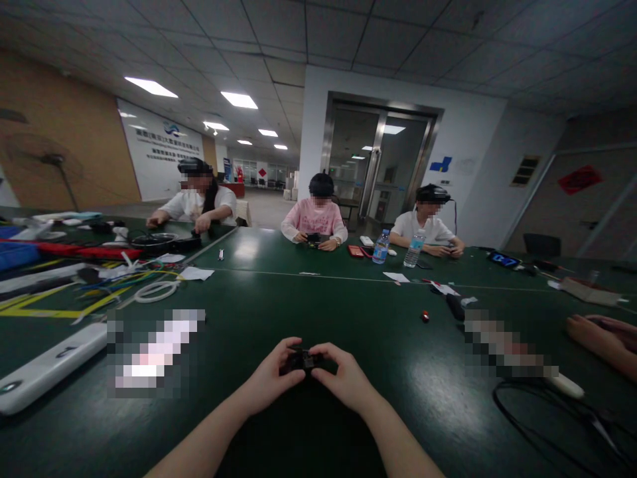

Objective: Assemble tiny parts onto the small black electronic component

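Green tabletop (269, 312) runs away from viewer to far edge, where three people in headsets sit; a seam (269, 273) crosses it L to R. Nearest things stand well off both hands: to L, a blurred-out flat item (162, 345) and, beyond it, a long white device (50, 368); to R, a small red item (424, 317), a 2nd blurred-out item (507, 342) and a black cable (502, 406) near bottom R. A co-worker's hand (597, 337) sits at far R edge. Two bottles, L one (381, 249) & R one (413, 251), stand upright past the seam.

Center, low: small black part (306, 359), btwn the person's left hand (270, 377) & right hand (345, 377). Both pinch it, thumbs on near side, fingers curled round from behind, one hand per end; middle shows btwn thumb tips. Fine detail too dark to tell.
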Demonstrator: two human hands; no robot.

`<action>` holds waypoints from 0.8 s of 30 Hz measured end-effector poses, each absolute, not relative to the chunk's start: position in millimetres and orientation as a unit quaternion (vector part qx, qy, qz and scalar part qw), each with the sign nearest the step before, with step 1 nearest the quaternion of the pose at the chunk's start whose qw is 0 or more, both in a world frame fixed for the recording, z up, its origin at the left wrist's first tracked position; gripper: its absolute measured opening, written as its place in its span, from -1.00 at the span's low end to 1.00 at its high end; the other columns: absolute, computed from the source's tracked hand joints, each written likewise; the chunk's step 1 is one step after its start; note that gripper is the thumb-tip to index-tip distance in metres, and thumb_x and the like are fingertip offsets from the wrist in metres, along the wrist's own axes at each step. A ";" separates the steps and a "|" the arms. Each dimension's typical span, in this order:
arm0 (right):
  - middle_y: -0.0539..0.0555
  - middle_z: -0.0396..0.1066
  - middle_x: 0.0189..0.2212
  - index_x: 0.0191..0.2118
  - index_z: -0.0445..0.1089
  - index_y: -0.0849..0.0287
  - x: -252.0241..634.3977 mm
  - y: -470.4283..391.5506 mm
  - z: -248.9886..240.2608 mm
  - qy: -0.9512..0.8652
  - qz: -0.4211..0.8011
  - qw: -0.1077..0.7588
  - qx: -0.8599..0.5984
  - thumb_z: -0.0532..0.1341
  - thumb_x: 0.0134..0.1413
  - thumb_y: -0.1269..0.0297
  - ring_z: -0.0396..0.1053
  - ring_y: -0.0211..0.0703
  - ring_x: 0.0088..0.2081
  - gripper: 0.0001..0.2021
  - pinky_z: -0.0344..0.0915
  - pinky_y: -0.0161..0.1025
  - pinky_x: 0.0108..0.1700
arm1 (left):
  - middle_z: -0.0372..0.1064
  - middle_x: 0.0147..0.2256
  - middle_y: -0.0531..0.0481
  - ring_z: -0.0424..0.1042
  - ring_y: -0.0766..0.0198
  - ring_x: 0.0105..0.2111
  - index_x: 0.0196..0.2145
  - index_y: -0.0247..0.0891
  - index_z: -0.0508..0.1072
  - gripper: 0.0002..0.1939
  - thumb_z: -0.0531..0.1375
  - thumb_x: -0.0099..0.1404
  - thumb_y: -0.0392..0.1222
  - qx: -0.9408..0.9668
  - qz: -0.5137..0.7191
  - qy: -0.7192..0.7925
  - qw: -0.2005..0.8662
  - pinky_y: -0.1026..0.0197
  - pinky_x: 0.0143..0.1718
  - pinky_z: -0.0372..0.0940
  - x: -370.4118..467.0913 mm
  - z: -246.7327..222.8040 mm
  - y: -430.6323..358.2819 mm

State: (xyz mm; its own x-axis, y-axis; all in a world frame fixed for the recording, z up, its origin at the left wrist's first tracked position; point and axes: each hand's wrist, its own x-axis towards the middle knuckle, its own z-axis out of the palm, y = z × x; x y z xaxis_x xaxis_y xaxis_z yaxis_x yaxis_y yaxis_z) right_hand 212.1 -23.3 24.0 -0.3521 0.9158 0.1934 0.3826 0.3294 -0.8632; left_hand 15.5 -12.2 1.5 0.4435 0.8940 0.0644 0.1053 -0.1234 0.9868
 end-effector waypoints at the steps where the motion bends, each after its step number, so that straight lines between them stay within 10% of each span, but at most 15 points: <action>1: 0.01 0.39 -0.16 -0.17 0.39 0.07 211.9 -23.0 23.4 -0.736 0.367 0.367 -0.434 0.22 -0.09 0.44 0.32 -0.11 -0.06 -0.72 0.19 -0.11 0.05 | 0.36 -0.15 -0.09 0.39 0.12 -0.16 0.06 -0.20 0.11 -0.43 0.23 0.14 -0.15 0.628 0.375 0.374 0.571 0.08 -0.11 0.23 17.4 1.2 -12.3; 24: 0.05 0.35 -0.06 -0.02 0.29 0.07 207.0 -28.0 26.6 -0.749 0.328 0.344 -0.462 0.24 -0.10 0.37 0.28 -0.09 0.00 -0.57 0.19 -0.11 0.08 | 0.37 -0.30 -0.02 0.43 0.30 -0.42 -0.22 -0.29 0.33 -0.59 0.32 0.00 -0.09 0.511 0.397 0.390 0.655 0.24 -0.35 0.28 23.5 3.2 -10.9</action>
